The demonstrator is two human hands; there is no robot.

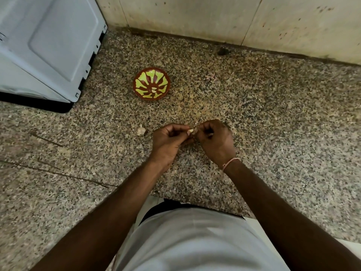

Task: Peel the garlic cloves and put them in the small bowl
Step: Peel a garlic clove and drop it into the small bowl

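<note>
Your left hand (168,141) pinches the garlic clove (190,131), your right hand (214,140) pinches its papery skin. It's light, firm, probably slick once bare, so grip its sides, then go far-left to the small bowl (151,83)

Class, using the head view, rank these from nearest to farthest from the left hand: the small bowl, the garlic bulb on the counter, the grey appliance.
1. Garlic bulb, just left of the left hand.
2. Small bowl, farther back on the counter.
3. Grey appliance, far back-left corner.
</note>
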